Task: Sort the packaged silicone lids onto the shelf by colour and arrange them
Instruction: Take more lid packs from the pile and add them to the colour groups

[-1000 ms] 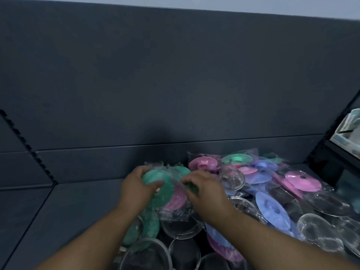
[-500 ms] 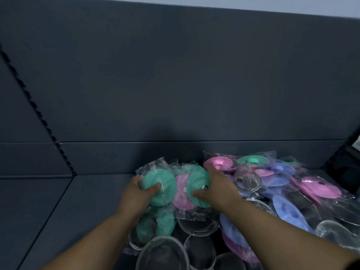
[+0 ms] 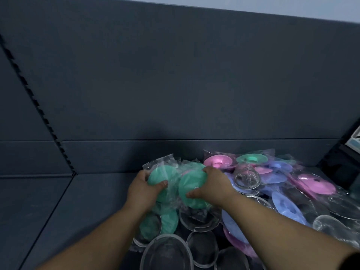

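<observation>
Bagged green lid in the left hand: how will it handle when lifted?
Probably slippery: the green lid sits in a glossy, crinkled clear bag that the left hand grips. Likely light and bendy: it looks a thin disc.

Over the last second the right grip [image 3: 212,185] turned from lying palm-down over the right green lid [image 3: 191,185] to pinching it by the rim, thumb below and fingers over the top. The two grips then drew together. The right green lid moved toward the left green lid [image 3: 161,175], held by the left grip [image 3: 143,190], until the two lay just beside each other. The pink lid [image 3: 185,171] between them, plain half a second before, shrank to a faint trace behind the wrappers.
</observation>
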